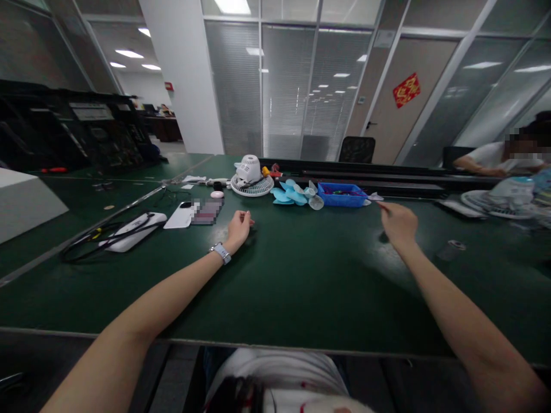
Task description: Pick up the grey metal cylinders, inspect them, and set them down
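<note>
My left hand (239,226) rests on the dark green table (301,275) with its fingers curled into a loose fist; nothing shows in it. A watch sits on that wrist. My right hand (398,222) hovers just above the table, fingers drawn together toward the blue tray (342,195), and I cannot make out anything in them. Beyond my hands lie a white fan head on its round grille (251,178) and light blue fan blades (293,194).
A white phone (179,215) and a white case with black cables (129,230) lie at the left. A small dark roll (451,249) sits at the right. Another person sits at the far right with fan parts (499,198). A black rail runs along the table's back.
</note>
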Tool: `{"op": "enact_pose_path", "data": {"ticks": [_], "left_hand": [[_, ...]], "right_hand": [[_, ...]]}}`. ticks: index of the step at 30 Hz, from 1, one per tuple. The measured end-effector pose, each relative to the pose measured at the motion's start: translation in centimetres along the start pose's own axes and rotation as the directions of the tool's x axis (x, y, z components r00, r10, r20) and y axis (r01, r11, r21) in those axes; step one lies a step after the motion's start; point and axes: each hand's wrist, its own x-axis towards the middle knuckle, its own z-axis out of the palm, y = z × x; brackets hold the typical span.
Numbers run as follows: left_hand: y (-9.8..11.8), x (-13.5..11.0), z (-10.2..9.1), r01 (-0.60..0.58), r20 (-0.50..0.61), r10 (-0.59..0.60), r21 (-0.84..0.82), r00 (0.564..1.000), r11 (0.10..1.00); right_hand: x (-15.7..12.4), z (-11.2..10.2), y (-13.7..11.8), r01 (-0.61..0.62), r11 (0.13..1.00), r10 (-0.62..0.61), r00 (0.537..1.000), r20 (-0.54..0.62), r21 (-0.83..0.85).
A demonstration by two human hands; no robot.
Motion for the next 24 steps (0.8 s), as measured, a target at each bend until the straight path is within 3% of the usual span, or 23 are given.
{"op": "enact_pose_path", "data": {"ticks": [2,5,7,16,24], "left_hand": [[-0.1,0.1,0.0,-0.004,-0.010,0.004,0.007,1.000,1.000],[-0.2,0.1,0.0,-0.007,-0.014,0.007,0.010,1.000,1.000],[-0.1,0.1,-0.1,-0.003,-0.014,0.003,0.009,1.000,1.000],[0.1,0.0,0.0,0.005,-0.019,-0.005,0.004,1.000,1.000],[0.4,-0.1,-0.1,0.003,-0.012,-0.003,0.003,1.000,1.000]], "right_hand": [[0.6,-0.6,3.9,-0.152,0.983,0.148,0.988,-0.049,-0.099],[0.0,-0.5,6.3,-0.248,0.962,0.251,0.968,0.016,-0.112],[-0.4,-0.2,6.3,-0.252,0.966,0.255,0.966,0.049,-0.066],[0.1,0.7,6.9,-0.311,0.950,0.311,0.950,-0.020,-0.005],[0.3,0.8,6.8,-0.311,0.938,0.320,0.947,0.032,-0.155]]}}
